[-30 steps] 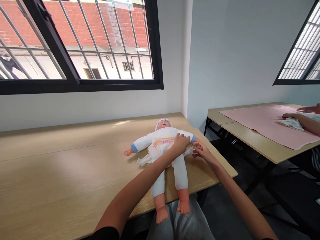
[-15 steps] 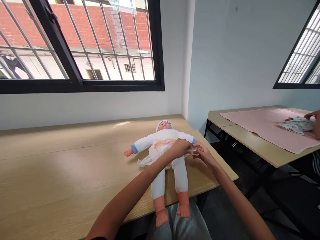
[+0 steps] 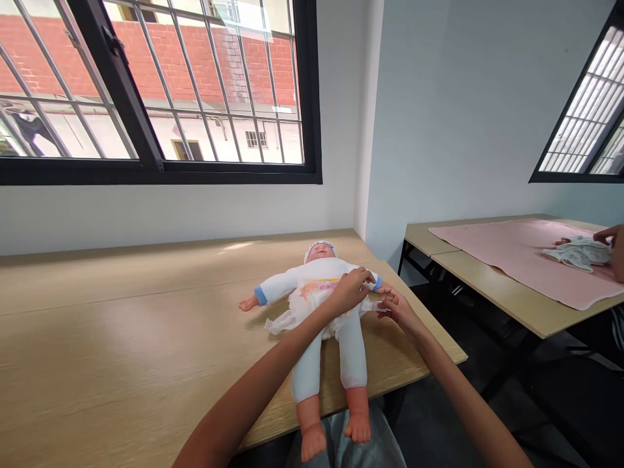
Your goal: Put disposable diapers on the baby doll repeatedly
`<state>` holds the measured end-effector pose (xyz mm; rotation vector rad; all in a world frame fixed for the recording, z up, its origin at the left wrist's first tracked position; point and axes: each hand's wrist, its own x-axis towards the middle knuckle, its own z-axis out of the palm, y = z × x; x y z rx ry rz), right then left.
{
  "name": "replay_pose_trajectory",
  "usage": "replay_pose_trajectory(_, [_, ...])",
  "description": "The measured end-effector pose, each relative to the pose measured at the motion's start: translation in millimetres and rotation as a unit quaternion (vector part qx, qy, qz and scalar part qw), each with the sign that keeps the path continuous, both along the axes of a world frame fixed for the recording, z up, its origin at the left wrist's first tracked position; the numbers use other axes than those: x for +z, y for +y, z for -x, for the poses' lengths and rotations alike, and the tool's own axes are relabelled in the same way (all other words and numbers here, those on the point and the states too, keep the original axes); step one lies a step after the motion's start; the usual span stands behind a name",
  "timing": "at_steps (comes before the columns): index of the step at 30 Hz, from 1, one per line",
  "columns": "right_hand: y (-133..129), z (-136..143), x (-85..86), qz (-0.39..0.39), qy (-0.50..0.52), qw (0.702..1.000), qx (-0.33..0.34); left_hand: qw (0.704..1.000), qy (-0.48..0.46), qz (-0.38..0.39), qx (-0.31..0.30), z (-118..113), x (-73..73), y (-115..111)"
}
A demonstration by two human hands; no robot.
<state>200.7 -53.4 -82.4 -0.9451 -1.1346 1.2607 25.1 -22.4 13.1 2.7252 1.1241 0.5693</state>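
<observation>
A baby doll (image 3: 312,286) in a white suit with blue cuffs and a cap lies on its back on the wooden table (image 3: 121,338), its bare feet hanging over the near edge. A white diaper (image 3: 292,314) with a coloured print is spread around its waist. My left hand (image 3: 350,290) rests on the doll's belly, pressing the diaper front. Beside the doll's hip, my right hand (image 3: 396,305) pinches the diaper's side tab.
A second table (image 3: 507,286) to the right carries a pink cloth (image 3: 507,250) and a bundle of white fabric (image 3: 580,252) touched by another person's hand (image 3: 611,240). A gap of dark floor separates the tables. Barred windows line the wall behind.
My left hand slid slightly toward the doll's right side on the diaper. My right hand stays at the side tab. The other person's hands shifted on the white bundle.
</observation>
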Motion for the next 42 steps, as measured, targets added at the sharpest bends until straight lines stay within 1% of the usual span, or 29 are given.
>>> replay_pose_trajectory(2, [-1,0,1.2,-0.005,0.001,1.0,0.002,0.999,-0.019,0.027,-0.039,2,0.3,0])
replay_pose_trajectory(4, [-3,0,2.3,-0.004,0.002,1.0,0.0,0.998,0.011,0.032,-0.059,4,-0.3,0])
replay_pose_trajectory(8, [-4,0,2.2,0.005,0.004,1.0,0.002,0.996,0.065,0.022,-0.065,4,-1.7,-2])
replay_pose_trajectory(11, [-3,-1,0.6,0.005,0.002,1.0,0.002,0.996,0.059,0.025,-0.063,4,-0.9,-3])
replay_pose_trajectory(15, [-3,0,0.9,0.0,0.001,1.0,-0.005,0.999,0.032,0.004,-0.04,4,-0.4,-4])
replay_pose_trajectory(19, [-4,2,4.0,-0.003,-0.005,1.0,-0.011,0.999,0.035,-0.006,-0.013,4,0.4,-2])
replay_pose_trajectory(21, [-4,2,5.0,-0.006,-0.006,1.0,-0.007,0.999,0.032,-0.02,0.022,4,1.8,2])
replay_pose_trajectory(24, [-5,1,4.9,-0.003,-0.005,1.0,0.002,0.994,0.018,-0.05,0.095,7,4.0,8])
replay_pose_trajectory(26, [-5,1,4.5,0.001,0.0,1.0,0.005,0.991,0.002,-0.064,0.116,9,4.9,10])
replay_pose_trajectory(28, [-5,1,4.5,0.001,0.004,1.0,0.005,0.993,-0.023,-0.064,0.097,10,5.6,10])
replay_pose_trajectory(31, [-6,1,5.3,-0.006,0.0,1.0,0.007,0.997,-0.048,-0.041,0.04,10,7.1,3])
replay_pose_trajectory(36, [-8,0,5.9,-0.02,-0.011,1.0,0.01,0.998,0.014,0.041,-0.049,8,6.6,-6])
replay_pose_trajectory(39, [-8,0,5.6,-0.017,-0.012,1.0,0.002,0.994,0.045,0.072,-0.066,6,1.5,-4])
replay_pose_trajectory(42, [-7,1,4.9,-0.035,-0.008,0.999,-0.008,0.993,0.043,0.085,-0.074,5,-3.7,-2])
